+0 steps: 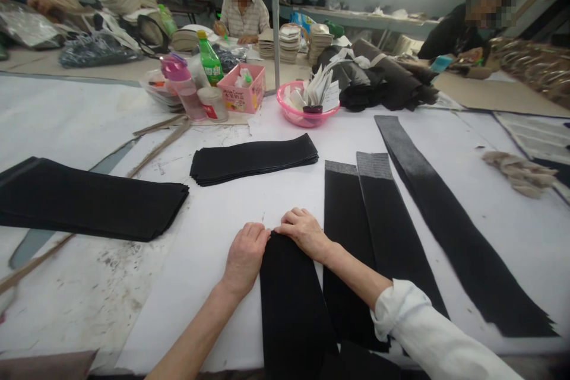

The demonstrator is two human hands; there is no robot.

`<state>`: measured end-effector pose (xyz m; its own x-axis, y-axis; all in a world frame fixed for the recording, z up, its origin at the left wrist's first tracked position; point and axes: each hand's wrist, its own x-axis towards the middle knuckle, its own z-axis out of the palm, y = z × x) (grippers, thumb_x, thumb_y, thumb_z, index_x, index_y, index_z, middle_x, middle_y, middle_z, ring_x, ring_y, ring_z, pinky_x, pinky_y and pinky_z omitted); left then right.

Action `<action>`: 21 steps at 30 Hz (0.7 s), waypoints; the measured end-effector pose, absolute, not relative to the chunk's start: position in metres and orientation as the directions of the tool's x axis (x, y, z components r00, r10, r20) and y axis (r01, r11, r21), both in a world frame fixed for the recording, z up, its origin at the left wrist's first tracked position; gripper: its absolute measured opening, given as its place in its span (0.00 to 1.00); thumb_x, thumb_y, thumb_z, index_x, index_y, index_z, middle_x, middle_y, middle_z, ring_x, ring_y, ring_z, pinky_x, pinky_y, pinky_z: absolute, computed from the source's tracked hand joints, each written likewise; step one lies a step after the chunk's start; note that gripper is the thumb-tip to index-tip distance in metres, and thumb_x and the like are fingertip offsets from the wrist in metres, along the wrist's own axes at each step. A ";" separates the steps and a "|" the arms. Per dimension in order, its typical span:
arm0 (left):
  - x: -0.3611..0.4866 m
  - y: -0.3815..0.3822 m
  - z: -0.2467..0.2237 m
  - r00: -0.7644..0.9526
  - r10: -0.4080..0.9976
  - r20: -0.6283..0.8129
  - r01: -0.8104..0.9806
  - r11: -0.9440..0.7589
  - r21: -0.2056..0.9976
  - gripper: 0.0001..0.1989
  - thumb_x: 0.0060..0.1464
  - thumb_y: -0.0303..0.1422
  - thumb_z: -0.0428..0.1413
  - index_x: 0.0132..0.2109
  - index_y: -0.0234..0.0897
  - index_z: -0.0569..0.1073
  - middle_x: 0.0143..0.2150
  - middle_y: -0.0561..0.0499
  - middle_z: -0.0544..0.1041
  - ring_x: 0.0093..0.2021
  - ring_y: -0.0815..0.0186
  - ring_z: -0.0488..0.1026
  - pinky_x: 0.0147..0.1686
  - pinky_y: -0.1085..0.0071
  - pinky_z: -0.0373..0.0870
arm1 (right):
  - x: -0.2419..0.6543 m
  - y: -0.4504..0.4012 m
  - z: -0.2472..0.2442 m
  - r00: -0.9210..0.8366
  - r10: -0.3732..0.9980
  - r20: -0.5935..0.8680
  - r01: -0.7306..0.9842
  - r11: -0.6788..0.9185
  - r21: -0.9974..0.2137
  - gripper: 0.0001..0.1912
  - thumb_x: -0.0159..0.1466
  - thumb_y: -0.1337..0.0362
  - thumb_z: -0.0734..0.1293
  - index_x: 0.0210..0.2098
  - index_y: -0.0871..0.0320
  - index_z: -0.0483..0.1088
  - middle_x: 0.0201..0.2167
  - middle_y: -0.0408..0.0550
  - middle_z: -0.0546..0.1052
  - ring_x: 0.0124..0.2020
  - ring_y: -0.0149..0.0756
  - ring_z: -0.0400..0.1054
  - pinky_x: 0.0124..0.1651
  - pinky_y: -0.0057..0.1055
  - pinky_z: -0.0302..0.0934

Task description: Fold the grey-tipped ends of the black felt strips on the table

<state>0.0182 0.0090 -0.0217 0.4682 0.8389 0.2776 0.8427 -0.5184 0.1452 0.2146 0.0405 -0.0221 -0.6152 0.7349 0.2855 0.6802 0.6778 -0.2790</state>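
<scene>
Both my hands pinch the far edge of a long black fabric piece (291,303) that runs toward me over the white table (214,285). My left hand (249,252) has its fingers closed at the far left corner. Just beside it, my right hand (305,231) grips the same edge with curled fingers. Under my right forearm lie two black strips (350,231) with grey far ends, overlapping one another. Farther right stretches a longer black strip stack (463,237). Beyond my hands sits a short stack of black pieces (253,160); a larger black stack (89,196) lies at the left.
A pink basket (307,119) with paper tags stands at the back beside a metal pole (276,24). Left of it are a pink box (243,92), a green bottle (209,59) and a pink-lidded cup (187,89). A crumpled cloth (519,172) lies right. Several people sit or stand beyond.
</scene>
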 end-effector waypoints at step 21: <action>0.012 -0.006 -0.028 0.502 0.821 0.273 0.849 -0.528 0.027 0.15 0.60 0.22 0.48 0.54 0.31 0.68 0.45 0.42 0.70 0.46 0.58 0.66 0.48 0.60 0.68 | 0.218 0.036 -0.028 -0.647 0.702 0.298 0.662 0.711 -0.239 0.10 0.70 0.65 0.59 0.44 0.53 0.72 0.40 0.47 0.71 0.42 0.37 0.60 0.47 0.35 0.53</action>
<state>0.0124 -0.0064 -0.0277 0.5019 0.8209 0.2726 0.8489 -0.5279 0.0268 0.2181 0.0360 -0.0277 -0.6468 0.7022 0.2975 0.6616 0.7107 -0.2391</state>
